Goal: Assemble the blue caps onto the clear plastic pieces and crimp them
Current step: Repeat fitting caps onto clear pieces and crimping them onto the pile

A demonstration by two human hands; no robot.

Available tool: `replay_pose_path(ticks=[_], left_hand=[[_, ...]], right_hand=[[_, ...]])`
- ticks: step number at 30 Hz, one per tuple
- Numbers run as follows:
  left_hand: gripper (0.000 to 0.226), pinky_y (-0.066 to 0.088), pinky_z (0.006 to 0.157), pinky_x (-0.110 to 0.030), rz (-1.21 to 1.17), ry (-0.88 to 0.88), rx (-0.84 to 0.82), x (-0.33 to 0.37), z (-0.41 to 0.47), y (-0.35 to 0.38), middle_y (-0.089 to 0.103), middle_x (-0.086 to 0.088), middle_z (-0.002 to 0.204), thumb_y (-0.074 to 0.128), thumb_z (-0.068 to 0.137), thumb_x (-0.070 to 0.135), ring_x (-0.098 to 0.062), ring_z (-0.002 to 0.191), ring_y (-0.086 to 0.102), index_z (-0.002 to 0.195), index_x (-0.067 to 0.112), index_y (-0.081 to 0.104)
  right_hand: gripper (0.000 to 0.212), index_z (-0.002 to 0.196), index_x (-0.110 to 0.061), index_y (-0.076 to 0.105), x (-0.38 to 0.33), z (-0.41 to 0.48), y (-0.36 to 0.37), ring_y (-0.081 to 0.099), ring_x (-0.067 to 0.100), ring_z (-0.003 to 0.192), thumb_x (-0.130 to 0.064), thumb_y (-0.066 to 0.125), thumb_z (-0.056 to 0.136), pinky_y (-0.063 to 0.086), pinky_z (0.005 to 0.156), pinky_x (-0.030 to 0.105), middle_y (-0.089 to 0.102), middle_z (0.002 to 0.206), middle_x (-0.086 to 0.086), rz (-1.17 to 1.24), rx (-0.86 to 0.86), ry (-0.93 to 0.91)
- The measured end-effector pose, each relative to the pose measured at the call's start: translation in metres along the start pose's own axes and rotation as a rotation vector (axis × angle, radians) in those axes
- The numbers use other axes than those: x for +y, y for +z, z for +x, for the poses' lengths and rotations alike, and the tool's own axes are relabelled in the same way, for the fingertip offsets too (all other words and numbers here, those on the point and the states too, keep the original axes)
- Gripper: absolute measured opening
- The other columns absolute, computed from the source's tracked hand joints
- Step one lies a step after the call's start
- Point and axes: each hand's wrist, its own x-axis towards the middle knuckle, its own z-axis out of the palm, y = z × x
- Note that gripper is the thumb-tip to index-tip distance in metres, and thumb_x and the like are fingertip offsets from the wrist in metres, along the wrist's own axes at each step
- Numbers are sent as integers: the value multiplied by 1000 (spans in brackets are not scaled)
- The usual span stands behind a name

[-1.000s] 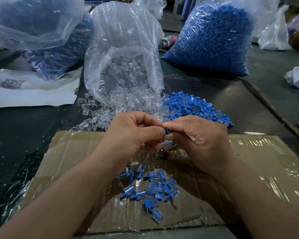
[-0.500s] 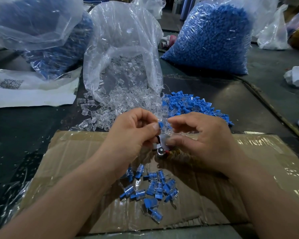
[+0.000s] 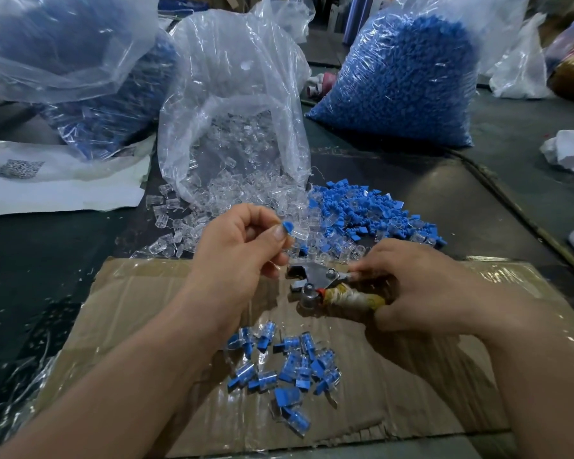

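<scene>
As our left hand point(image 3: 242, 246) merely fingertip-pinches the capped piece point(image 3: 289, 227) and our right hand point(image 3: 424, 286) grips the crimper point(image 3: 315, 281), it could slip.

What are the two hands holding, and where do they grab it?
Left hand pinches a capped clear piece by its blue-cap end. Right hand grips the crimping pliers by their wrapped handles.

Taped cardboard point(image 3: 411, 402) and white paper point(image 3: 63, 193) lie on the dark table point(image 3: 411, 180).
</scene>
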Motion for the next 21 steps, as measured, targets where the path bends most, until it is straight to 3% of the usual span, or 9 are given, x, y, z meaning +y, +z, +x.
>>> replay_pose_path(ticks=[3, 5, 9, 15, 18, 21], left_hand=[[15, 46, 49, -15, 6, 18, 9, 0, 0, -1, 64, 4, 61, 52, 86, 1, -5, 53, 56, 77, 11, 57], [14, 46, 48, -15, 11, 28, 12, -1, 1, -1, 64, 4, 62, 52, 86, 1, -5, 54, 57, 78, 11, 56], [15, 47, 48, -15, 7, 45, 24, -2, 2, 0, 64, 5, 61, 51, 87, -1, -5, 54, 57, 78, 11, 57], [14, 48, 49, -15, -9, 85, 24, 1, 0, 1, 66, 5, 62, 50, 87, 0, -6, 55, 58, 79, 9, 57], [16, 48, 50, -15, 6, 101, 26, 1, 0, 1, 66, 6, 61, 50, 88, -1, -5, 55, 58, 79, 11, 57], [16, 48, 50, -15, 2, 114, 35, 2, -1, 2, 66, 6, 62, 50, 87, -1, -5, 55, 59, 79, 11, 56]], right_hand=[[28, 101, -34, 55, -4, 4, 5, 43, 6, 88, -32, 64, 75, 40, 74, 24, 43, 93, -17, -70, 77, -28], [20, 94, -36, 51, -5, 8, 8, 42, 7, 88, -27, 60, 79, 38, 72, 23, 43, 93, -17, -117, 136, -32], [20, 86, -39, 44, -4, 11, 11, 41, 6, 86, -25, 57, 81, 30, 61, 20, 45, 92, -16, -126, 221, -13], [29, 81, -31, 45, -4, 9, 8, 33, 9, 78, -15, 68, 72, 13, 66, 26, 43, 73, -18, -4, 599, 47], [25, 82, -27, 49, -7, 8, 7, 36, 10, 78, -22, 72, 73, 14, 66, 25, 42, 69, -20, 62, 649, 49], [20, 87, -25, 48, -11, 7, 8, 37, 10, 79, -23, 66, 78, 17, 63, 25, 44, 75, -17, 128, 592, 27]])
